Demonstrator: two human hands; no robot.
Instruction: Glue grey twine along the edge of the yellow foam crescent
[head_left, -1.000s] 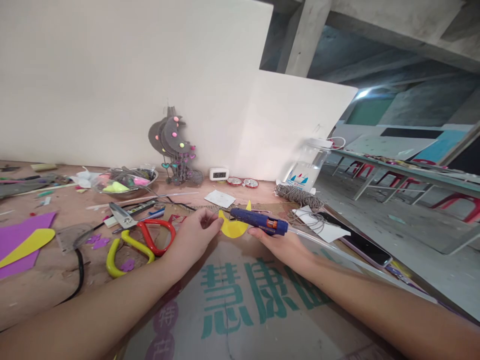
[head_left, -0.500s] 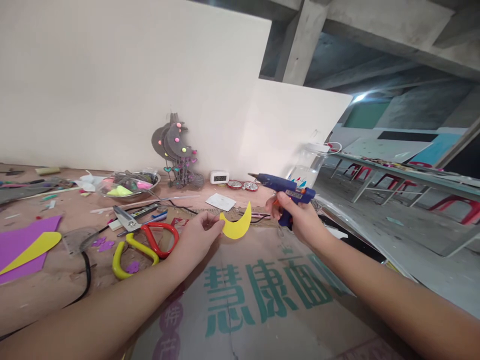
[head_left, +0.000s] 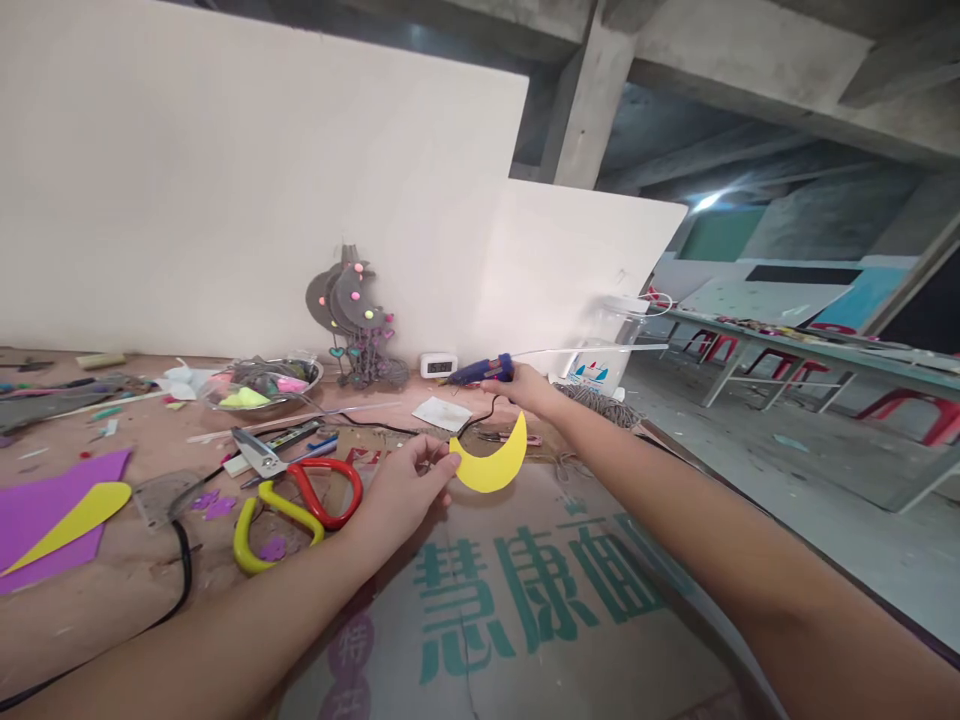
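Between its thumb and fingers, my left hand pinches one tip of a yellow crescent, raised over the printed cardboard. My right hand reaches to the back of the table with its fingers on the blue glue gun. The gun's nozzle points left, near the white digital clock, and a long clear stick extends to the right behind it. A small white paper lies in front of the gun.
Scissors with red and yellow handles lie left of my left forearm. Farther left are purple sheet and a metal bowl. A grey moon ornament stands at the back, and a clear container stands back right.
My right hand has moved left and back, lowering the glue gun toward the table near the clock. The yellow crescent has shifted slightly right and tilted in my left hand.
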